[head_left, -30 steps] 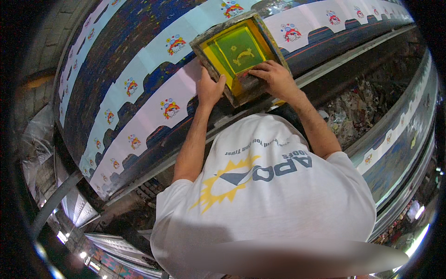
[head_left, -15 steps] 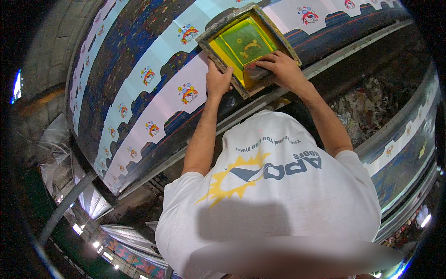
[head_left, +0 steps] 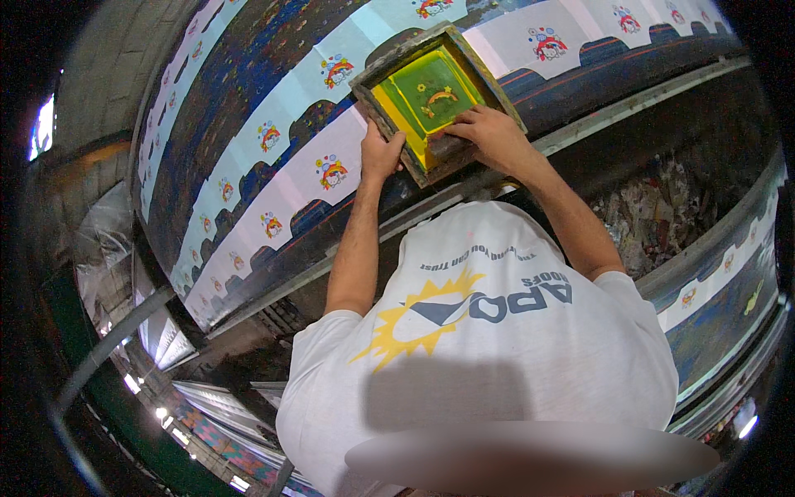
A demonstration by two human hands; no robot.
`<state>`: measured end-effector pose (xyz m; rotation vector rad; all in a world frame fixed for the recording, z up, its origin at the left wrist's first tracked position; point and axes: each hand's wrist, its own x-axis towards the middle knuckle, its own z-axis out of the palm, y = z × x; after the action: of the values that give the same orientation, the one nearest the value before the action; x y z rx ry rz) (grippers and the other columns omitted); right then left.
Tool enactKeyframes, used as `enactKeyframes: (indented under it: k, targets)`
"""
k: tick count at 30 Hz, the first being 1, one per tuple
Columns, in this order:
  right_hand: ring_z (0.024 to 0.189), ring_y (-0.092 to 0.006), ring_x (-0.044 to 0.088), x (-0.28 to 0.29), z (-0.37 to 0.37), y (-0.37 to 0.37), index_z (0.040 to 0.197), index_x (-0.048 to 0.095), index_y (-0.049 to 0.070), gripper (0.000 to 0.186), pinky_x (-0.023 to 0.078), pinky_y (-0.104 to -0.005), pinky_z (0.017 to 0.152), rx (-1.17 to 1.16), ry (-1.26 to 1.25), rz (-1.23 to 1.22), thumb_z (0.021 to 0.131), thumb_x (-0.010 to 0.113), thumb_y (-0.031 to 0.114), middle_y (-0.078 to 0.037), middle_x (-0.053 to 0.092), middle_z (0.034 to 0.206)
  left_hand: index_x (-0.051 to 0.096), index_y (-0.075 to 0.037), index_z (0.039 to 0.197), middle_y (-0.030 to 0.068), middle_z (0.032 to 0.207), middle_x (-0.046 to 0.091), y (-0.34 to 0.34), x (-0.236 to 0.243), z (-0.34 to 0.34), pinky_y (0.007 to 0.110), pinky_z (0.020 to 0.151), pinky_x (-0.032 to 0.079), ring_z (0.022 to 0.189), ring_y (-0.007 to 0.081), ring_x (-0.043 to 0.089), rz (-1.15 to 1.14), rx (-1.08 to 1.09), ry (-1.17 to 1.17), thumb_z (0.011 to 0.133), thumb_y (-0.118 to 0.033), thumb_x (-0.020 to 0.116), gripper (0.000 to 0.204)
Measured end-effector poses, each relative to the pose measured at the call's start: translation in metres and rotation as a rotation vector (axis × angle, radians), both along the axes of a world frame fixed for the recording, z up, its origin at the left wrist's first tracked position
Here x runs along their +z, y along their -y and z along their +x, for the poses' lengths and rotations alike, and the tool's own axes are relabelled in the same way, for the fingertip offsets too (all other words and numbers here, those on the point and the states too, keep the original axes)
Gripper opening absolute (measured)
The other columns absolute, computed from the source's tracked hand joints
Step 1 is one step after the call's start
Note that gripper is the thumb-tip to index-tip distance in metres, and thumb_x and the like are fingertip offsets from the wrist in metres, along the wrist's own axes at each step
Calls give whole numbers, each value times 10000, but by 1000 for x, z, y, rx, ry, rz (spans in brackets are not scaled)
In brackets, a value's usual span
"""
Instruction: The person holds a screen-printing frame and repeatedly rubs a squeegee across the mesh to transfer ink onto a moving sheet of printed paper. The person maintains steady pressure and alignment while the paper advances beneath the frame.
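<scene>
My left hand (head_left: 383, 149) grips the left side of a square wooden screen frame (head_left: 493, 80) with yellow-green mesh (head_left: 406, 108) and a small cut design in it. My right hand (head_left: 489, 137) reaches over the frame's lower right side, fingers closed on a dark squeegee (head_left: 443, 145) inside, its shape partly hidden. The frame rests tilted across pale pink fabric pieces (head_left: 513, 33) printed with small colourful motifs, laid on a long dark, paint-stained printing table (head_left: 232, 74).
Pale blue printed pieces (head_left: 315, 62) form rows beyond. A metal rail (head_left: 596, 112) runs along the near edge. Another printed table (head_left: 712, 315) lies to the right, with heaped scraps (head_left: 646, 215) between. A curved grey pipe (head_left: 116, 331) and lit openings (head_left: 41, 124) are at the left.
The screen frame, held by both hands, has shifted slightly leftward along the strip relative to the printed motifs. The camera's view has also moved a little.
</scene>
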<state>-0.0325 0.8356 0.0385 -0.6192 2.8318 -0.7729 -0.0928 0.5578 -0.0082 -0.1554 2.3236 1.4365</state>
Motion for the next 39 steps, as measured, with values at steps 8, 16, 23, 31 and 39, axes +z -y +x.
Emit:
enactKeyframes:
  k: [8,16,23,31,39]
  targets:
    - [1141,-352,702,-19,-29,14,1300,766,183,482,585,-478,974,-32,-253,-66,839,734,45,-93,728,1181,525,-43,1412,167,950,765,1,1,3,377,508,587,643,256,754,-62,-48,-145,933,-230,741,558]
    - [1167,-385,698,-13,-139,23,1290,766,110,404,579,-483,1003,7,15,127,888,806,122,-135,750,1207,531,-27,1373,171,935,772,4,0,2,399,520,603,603,273,745,-27,-24,-62,926,-279,739,554]
    - [1065,-413,735,-27,-168,23,1299,769,106,408,594,-490,939,0,-80,117,896,800,158,-187,781,1089,487,-22,1441,179,979,786,8,1,2,412,553,616,568,291,739,-47,-54,-33,907,-318,734,659]
    - [1188,-395,683,-21,-82,18,1354,750,179,563,574,-496,1021,-18,-54,43,811,771,32,-138,748,1271,477,29,1427,185,896,774,12,5,3,411,558,613,526,263,719,-16,-62,-37,909,-354,750,700]
    - [1223,-370,655,2,0,25,1357,749,183,710,579,-464,1030,-104,-35,113,698,757,-82,-87,722,1336,488,9,1430,194,984,782,10,-1,2,430,605,625,565,283,734,-5,-38,-18,903,-359,750,695]
